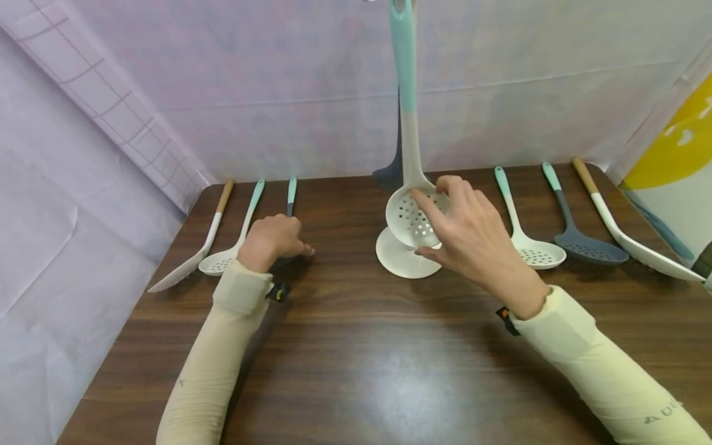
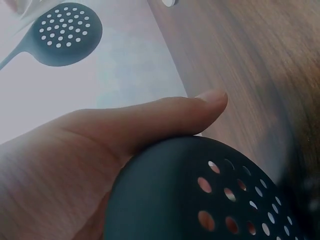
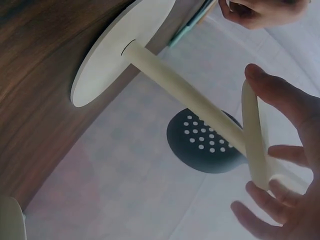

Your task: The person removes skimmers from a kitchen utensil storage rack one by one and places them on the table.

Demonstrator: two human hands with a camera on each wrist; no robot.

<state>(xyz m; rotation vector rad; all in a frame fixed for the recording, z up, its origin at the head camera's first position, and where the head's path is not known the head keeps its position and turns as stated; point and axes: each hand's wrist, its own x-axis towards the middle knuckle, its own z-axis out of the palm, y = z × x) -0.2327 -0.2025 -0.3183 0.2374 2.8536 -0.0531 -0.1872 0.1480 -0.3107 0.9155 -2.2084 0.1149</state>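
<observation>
Tabletop point(image 1: 334, 358) runs beneath my left hand point(image 1: 272, 241) and right hand point(image 1: 473, 238). White stand point(image 1: 406, 267): base just left of my right hand, post behind what that hand holds.

White turners with wood-coloured handles: one point(image 1: 214, 228) outermost left of my left hand, the other point(image 1: 606, 210) outermost right of my right. Between these and the hands: a white slotted spoon point(image 1: 246, 216) just beside the left; another white spoon point(image 1: 514, 213), then a dark spoon point(image 1: 565, 213), beside the right.

White skimmer point(image 1: 410, 136) stands upright before the post, handle up; my right thumb and fingers span its bowl and pinch the rim. Near dark skimmer point(image 2: 150, 195): bowl in my left hand, thumb along the edge, fingers curled behind, handle pointing away.

Step, as I judge it: handling the white skimmer at the stand. Hanging or unhooking? Undecided. Next move calls for a steady right grip and the handle hole lined up with its hook; the left should avoid its neighbouring spoon.

Not seen: stand top and hook, cut off above, so engagement unconfirmed. Far dark skimmer point(image 1: 389, 176), beyond my right hand, is partly covered by the white one. Left fingertips hidden, skin visible only through the holes.
</observation>
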